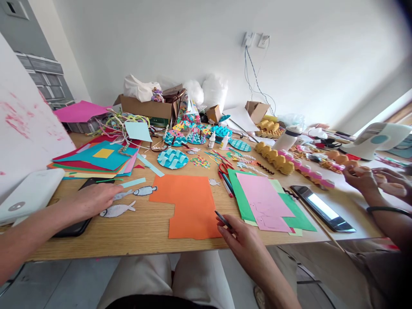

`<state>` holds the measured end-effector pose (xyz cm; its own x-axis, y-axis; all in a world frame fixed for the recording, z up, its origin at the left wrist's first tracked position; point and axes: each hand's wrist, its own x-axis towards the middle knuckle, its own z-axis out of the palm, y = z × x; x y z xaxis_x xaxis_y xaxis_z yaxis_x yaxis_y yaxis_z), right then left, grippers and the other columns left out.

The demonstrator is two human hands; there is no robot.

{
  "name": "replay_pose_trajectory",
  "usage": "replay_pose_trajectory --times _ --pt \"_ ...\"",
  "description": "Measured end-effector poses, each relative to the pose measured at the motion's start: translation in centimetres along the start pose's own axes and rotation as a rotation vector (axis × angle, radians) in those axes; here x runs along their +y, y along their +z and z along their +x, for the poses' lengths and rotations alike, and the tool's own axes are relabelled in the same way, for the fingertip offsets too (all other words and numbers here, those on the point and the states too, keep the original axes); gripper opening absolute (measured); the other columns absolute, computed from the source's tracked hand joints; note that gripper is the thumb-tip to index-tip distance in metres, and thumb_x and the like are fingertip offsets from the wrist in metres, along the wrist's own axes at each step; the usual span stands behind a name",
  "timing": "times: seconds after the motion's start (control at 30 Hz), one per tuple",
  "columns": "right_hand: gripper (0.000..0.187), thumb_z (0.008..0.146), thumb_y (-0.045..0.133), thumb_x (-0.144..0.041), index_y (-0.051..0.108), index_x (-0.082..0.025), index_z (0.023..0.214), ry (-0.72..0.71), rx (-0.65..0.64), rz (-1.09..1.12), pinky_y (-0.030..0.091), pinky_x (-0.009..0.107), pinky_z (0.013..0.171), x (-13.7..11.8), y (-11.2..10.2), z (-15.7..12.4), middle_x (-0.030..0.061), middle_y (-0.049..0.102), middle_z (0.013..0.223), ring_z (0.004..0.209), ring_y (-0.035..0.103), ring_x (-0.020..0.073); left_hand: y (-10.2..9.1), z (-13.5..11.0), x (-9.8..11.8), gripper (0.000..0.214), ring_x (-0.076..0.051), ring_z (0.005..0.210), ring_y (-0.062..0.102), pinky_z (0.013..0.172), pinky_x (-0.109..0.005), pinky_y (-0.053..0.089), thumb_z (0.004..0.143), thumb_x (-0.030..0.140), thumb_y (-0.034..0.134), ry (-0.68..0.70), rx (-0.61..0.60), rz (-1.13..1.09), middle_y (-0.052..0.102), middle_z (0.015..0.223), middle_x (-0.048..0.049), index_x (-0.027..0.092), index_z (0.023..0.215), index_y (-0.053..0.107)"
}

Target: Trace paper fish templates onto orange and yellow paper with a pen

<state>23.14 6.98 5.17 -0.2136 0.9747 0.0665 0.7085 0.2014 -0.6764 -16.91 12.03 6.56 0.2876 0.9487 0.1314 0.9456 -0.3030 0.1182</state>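
Craft paper covers most of the wooden counter (144,231). Nearest the person lies an orange sheet (189,206) with a notch cut from its left edge, and the right hand (244,246) rests at that sheet's lower right corner, its fingers (227,231) closed around a dark pen (222,219) whose tip points up and left over the paper. The left hand (93,199) lies palm down on the counter, fingers spread loosely and gripping nothing; it covers part of a black phone (75,225) and sits just beside three grey paper fish (117,209). To the right of the orange sheet is a pink sheet (264,197) lying on green paper (289,214), with red and blue markers (225,182) between the two piles. A stack of coloured sheets (103,159) sits at the far left, blue wavy paper plates (173,158) further back, and yellow egg cartons (273,156) toward the right. Another person's hands (370,178) work at the right edge, holding something small that I cannot make out, near a dark tablet (322,208) lying flat.
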Motion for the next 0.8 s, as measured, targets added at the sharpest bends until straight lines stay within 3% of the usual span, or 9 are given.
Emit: replay_pose_trajectory --times 0.1,0.23,0.37,0.47,0.63,0.8 --pt "0.024 0.083 0.048 -0.036 0.064 -0.019 0.087 0.045 0.068 0.133 0.043 0.029 0.059 -0.2 0.0 -0.2 0.0057 0.068 0.075 0.066 0.059 0.0188 -1.3 0.0 1.4 0.034 -0.019 0.085 0.060 0.073 -0.026 0.041 0.085 0.008 0.034 0.012 -0.045 0.074 0.066 0.093 -0.0017 0.018 0.096 0.065" --pt "0.031 0.076 0.058 -0.045 0.060 -0.017 0.089 0.156 0.029 0.588 0.043 0.026 0.051 -1.9 0.8 -0.4 0.0055 0.068 0.076 0.049 0.055 0.0121 -2.1 -0.3 6.6 0.031 -0.016 0.086 0.057 0.076 -0.024 0.041 0.092 0.017 0.035 0.347 0.154 -0.048 0.059 0.096 -0.0017 0.024 0.108 0.061" --pt "0.043 0.073 0.063 -0.052 0.056 -0.017 0.097 0.221 -0.086 0.862 0.035 0.021 0.044 -3.8 2.5 -0.4 0.0038 0.067 0.078 0.042 0.052 0.0073 -0.2 -0.2 12.9 0.027 -0.015 0.070 0.051 0.065 -0.024 0.040 0.094 0.014 0.036 0.624 0.335 -0.098 0.055 0.081 -0.0009 0.021 0.102 0.060" --pt "0.045 0.074 0.063 -0.054 0.054 -0.018 0.099 0.261 -0.109 0.929 0.025 0.019 0.041 -4.1 3.6 -0.3 -0.0003 0.065 0.068 0.038 0.048 0.0062 1.9 0.0 15.8 0.023 -0.016 0.070 0.050 0.064 -0.026 0.042 0.094 0.013 0.037 0.718 0.405 -0.040 0.053 0.077 -0.0024 0.016 0.094 0.059" --pt "0.031 0.071 0.066 -0.043 0.056 -0.017 0.084 0.282 -0.114 0.921 0.029 0.019 0.043 -3.5 4.1 -0.1 -0.0057 0.055 0.051 0.043 0.047 0.0075 4.0 0.2 17.2 0.021 -0.017 0.068 0.049 0.062 -0.029 0.045 0.093 0.011 0.039 0.718 0.421 -0.007 0.053 0.074 -0.0027 0.014 0.094 0.059" --pt "0.011 0.068 0.062 -0.024 0.062 -0.017 0.077 0.207 -0.064 0.713 0.041 0.022 0.052 -2.5 3.2 1.1 -0.0029 0.059 0.062 0.052 0.051 0.0095 4.4 -0.2 15.2 0.027 -0.016 0.080 0.058 0.071 -0.028 0.050 0.092 0.012 0.037 0.547 0.368 -0.153 0.061 0.090 -0.0046 0.020 0.109 0.057"
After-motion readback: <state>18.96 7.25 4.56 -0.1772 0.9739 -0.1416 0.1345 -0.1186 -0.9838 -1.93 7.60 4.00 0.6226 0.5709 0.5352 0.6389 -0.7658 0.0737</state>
